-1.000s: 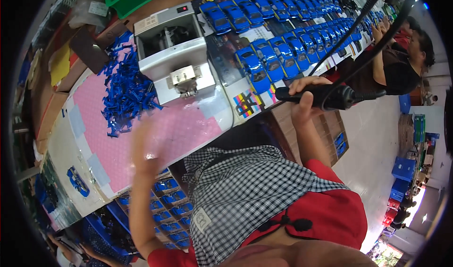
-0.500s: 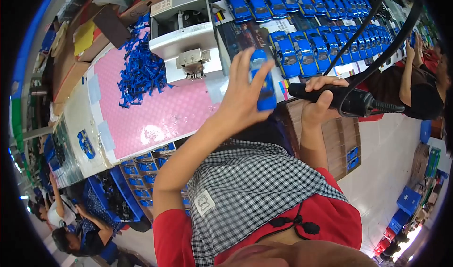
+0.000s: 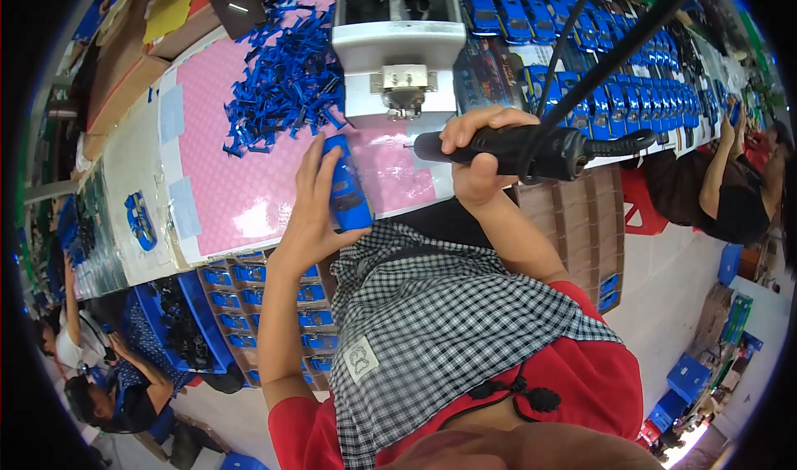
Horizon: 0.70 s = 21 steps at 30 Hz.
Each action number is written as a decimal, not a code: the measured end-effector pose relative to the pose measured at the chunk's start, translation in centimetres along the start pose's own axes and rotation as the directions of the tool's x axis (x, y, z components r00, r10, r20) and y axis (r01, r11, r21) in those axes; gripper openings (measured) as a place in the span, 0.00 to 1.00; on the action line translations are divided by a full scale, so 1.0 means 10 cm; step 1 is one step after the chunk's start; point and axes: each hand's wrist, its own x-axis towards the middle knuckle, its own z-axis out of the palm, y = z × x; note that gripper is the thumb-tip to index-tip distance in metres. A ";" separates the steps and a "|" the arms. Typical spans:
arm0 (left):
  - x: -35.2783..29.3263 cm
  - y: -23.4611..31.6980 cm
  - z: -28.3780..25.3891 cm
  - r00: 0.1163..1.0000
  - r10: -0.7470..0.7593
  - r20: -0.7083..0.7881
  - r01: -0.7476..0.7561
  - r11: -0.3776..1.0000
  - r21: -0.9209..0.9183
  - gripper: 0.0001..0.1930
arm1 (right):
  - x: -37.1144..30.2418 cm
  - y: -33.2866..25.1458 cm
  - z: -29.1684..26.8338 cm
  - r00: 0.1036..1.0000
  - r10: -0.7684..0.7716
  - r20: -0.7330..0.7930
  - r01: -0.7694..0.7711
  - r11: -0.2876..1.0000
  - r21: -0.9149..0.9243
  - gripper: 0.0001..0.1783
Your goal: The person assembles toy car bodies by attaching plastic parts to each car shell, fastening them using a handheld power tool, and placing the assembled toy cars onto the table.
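My left hand (image 3: 309, 208) is closed around a blue toy car (image 3: 349, 194), thumb at its near end and fingers along its left side, over the pink mat (image 3: 249, 175). To the right, my right hand (image 3: 483, 159) grips a black electric screwdriver (image 3: 544, 150) lying nearly level. Its thin bit points left toward the car, with a gap between them. A cable runs from the tool's rear end. Just beyond both hands stands a silver-grey screw feeder (image 3: 400, 42). A heap of small blue plastic parts (image 3: 286, 84) lies on the mat beside the feeder.
Rows of blue toy cars (image 3: 618, 105) fill the table at the right. One blue car (image 3: 139, 221) lies at the left. Below the table edge are a divided tray of cars (image 3: 237, 320), a blue bin of black parts (image 3: 187, 325) and a brown divided tray (image 3: 581, 221). Other people sit on both sides.
Left hand and car have moved left, from near the car rows to the pink mat. The right hand has brought the screwdriver left, in front of the feeder. The view has shifted too.
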 end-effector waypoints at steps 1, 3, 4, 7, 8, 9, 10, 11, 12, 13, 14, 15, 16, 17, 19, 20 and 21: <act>0.01 0.00 0.01 1.000 -0.010 -0.016 0.010 1.000 -0.008 0.57 | 0.01 -0.02 0.05 0.999 0.018 -0.035 -0.017 0.999 0.029 0.29; 0.03 0.01 0.05 1.000 0.019 0.011 -0.018 0.996 -0.088 0.58 | 0.08 -0.11 0.11 0.997 0.059 -0.046 -0.055 0.996 0.071 0.28; 0.03 0.01 0.05 1.000 0.013 -0.009 -0.014 0.997 -0.076 0.56 | 0.15 -0.16 0.14 0.996 0.081 -0.043 -0.075 0.991 0.113 0.28; 0.01 -0.08 0.04 0.992 0.098 -0.081 -0.109 0.984 -0.142 0.53 | 0.52 -0.24 0.17 0.994 -0.068 -0.085 0.084 0.975 0.205 0.30; 0.02 -0.05 -0.03 0.979 0.078 -0.189 -0.115 0.974 -0.196 0.41 | 0.70 -0.30 0.20 0.989 -0.089 -0.116 0.117 0.956 0.268 0.30; -0.04 -0.12 -0.07 0.979 0.067 -0.190 -0.103 0.977 -0.186 0.41 | 0.85 -0.31 0.19 0.985 -0.085 -0.153 0.135 0.927 0.351 0.29; -0.12 -0.27 -0.12 0.950 0.002 -0.312 -0.032 0.996 -0.089 0.34 | 1.02 -0.29 0.17 0.975 -0.084 -0.205 0.155 0.920 0.359 0.27; -0.09 -0.37 -0.18 0.908 -0.022 -0.419 0.021 1.000 -0.007 0.28 | 1.20 -0.32 0.11 0.960 -0.073 -0.271 0.187 0.887 0.422 0.26; -0.15 -0.48 -0.25 0.853 -0.064 -0.518 0.124 0.989 0.082 0.23 | 1.32 -0.16 0.10 0.943 -0.048 -0.329 0.183 0.902 0.391 0.26; -0.11 -0.59 -0.32 0.800 -0.075 -0.595 0.204 0.967 0.152 0.18 | 1.43 -0.08 0.10 0.915 -0.048 -0.400 0.192 0.925 0.329 0.25; -0.09 -0.68 -0.39 0.804 -0.075 -0.590 0.203 0.967 0.153 0.18 | 1.50 -0.05 0.11 0.892 -0.210 -0.400 0.158 0.974 -0.160 0.28; -0.08 -0.77 -0.49 0.787 -0.058 -0.614 0.264 0.931 0.251 0.16 | 1.48 -0.03 0.07 0.891 -0.209 -0.403 0.157 0.975 -0.158 0.28; -0.08 -0.84 -0.57 0.766 -0.040 -0.642 0.331 0.880 0.340 0.15 | 1.45 0.00 -0.03 0.866 -0.371 -0.334 0.279 0.914 -0.293 0.24; -0.06 -0.92 -0.65 0.762 -0.042 -0.646 0.336 0.879 0.339 0.15 | 1.43 0.00 -0.12 0.820 -0.519 -0.242 0.395 0.819 -0.415 0.21; -0.11 -1.04 -0.74 0.850 -0.003 -0.526 0.280 0.849 0.448 0.14 | 1.27 -0.30 -0.20 0.864 -0.442 -0.239 0.400 0.893 -0.207 0.23; -0.15 -1.10 -0.75 0.858 -0.021 -0.514 0.278 0.859 0.430 0.12 | 1.18 -0.45 -0.34 0.922 -0.344 -0.178 0.355 0.934 0.031 0.28; -0.15 -1.13 -0.77 0.860 -0.023 -0.510 0.277 0.860 0.428 0.12 | 1.10 -0.55 -0.28 0.897 -0.391 -0.205 0.402 0.915 0.016 0.32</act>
